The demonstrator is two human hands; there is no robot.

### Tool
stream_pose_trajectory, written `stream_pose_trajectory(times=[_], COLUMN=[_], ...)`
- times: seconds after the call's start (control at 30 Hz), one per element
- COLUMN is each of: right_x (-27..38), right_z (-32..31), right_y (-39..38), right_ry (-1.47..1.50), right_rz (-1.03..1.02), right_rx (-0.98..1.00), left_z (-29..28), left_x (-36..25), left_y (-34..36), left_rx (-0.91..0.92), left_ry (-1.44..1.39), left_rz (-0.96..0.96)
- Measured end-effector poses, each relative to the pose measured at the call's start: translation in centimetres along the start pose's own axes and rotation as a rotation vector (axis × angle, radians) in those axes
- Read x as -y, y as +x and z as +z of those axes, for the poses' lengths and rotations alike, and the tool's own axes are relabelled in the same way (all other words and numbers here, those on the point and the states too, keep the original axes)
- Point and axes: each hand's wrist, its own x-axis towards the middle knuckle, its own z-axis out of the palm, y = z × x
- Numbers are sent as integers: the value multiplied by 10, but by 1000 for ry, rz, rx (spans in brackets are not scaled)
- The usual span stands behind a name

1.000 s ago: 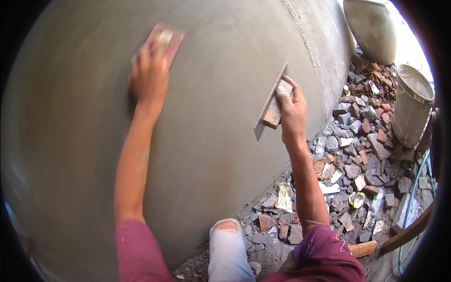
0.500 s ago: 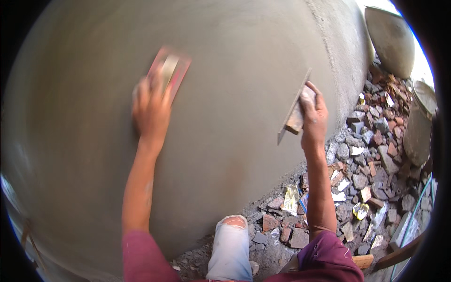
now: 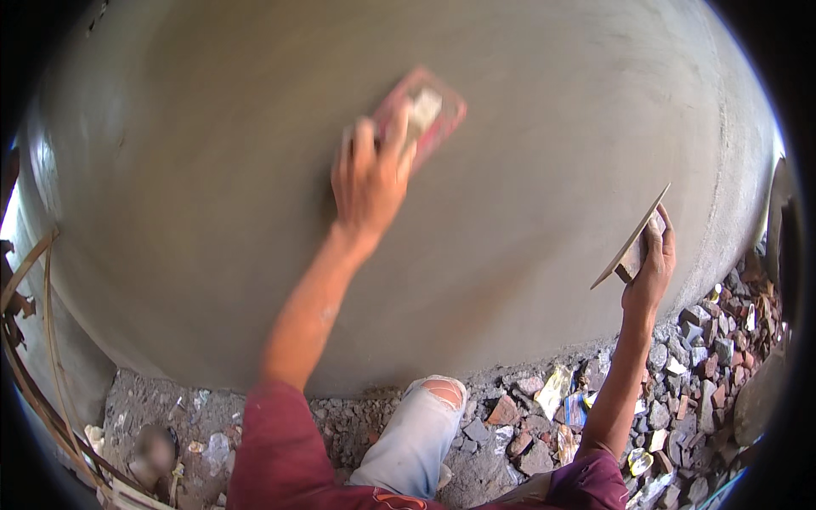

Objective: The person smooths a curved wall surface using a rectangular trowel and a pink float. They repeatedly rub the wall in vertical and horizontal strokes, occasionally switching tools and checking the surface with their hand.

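A broad grey plastered wall (image 3: 510, 212), smooth and damp-looking, fills most of the view. Against it my left hand (image 3: 370, 178) presses a reddish plastering float (image 3: 444, 119), its fingers closed around the pale handle block. The float is tilted, its top leaning right, and is slightly blurred. Off to the right, my right hand (image 3: 653, 263) grips the wooden handle of a thin flat trowel (image 3: 631, 245). That trowel's plate is seen nearly edge-on, held out in front of the wall.
Broken brick and stone rubble (image 3: 680, 408) with scraps of litter lies along the wall's foot at right. Bent dry strips (image 3: 51, 340) stand at the far left. My knee in torn pale jeans (image 3: 416, 433) is close to the wall's base.
My view has turned left, bringing the strips and the ground at lower left into sight. The left hand's float has shifted over the wall. Both hands keep their tools.
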Motion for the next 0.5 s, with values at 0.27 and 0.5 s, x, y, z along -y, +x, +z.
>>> stream_pose_trajectory(times=[0.27, 0.5], right_x=[-11, -13], right_z=[20, 15], right_y=[-11, -5], right_ry=[15, 92], right_rz=[52, 24], right_rx=[47, 10], left_z=[-16, -29], left_x=[5, 103], left_y=[9, 128], left_rx=[-76, -255], left_ry=[6, 132], left_rz=[-158, -326])
